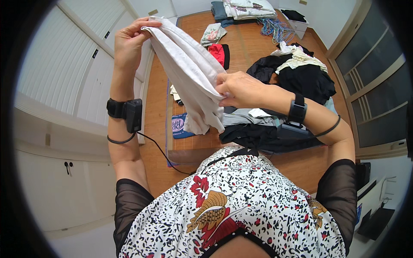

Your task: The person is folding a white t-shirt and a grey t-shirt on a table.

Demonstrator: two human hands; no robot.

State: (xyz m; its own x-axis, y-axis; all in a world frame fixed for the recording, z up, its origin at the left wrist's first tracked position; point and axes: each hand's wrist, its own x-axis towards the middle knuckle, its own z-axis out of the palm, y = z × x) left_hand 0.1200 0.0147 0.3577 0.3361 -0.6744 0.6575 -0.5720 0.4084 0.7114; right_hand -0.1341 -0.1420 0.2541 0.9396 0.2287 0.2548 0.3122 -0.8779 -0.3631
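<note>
A white garment (185,64) hangs in the air in front of me, stretched slantwise between my hands. My left hand (131,41) is raised high on the left, its fingers pinching the upper corner of the cloth. Lower and to the right, my right hand (241,88) grips the same edge. The loose lower part drapes in folds over a folded dark blue cloth (181,131) with a pink print. Black clothing (258,136) and a grey garment (243,118) lie below my right forearm. What kind of garment the white piece is, I cannot tell.
A heap of black and cream clothes (305,79) lies to the right on the wooden surface. Farther back are a red and black folded piece (219,55), a floral cloth (213,34), blue hangers (274,30) and stacked bedding (249,9). White cabinets (64,185) stand left.
</note>
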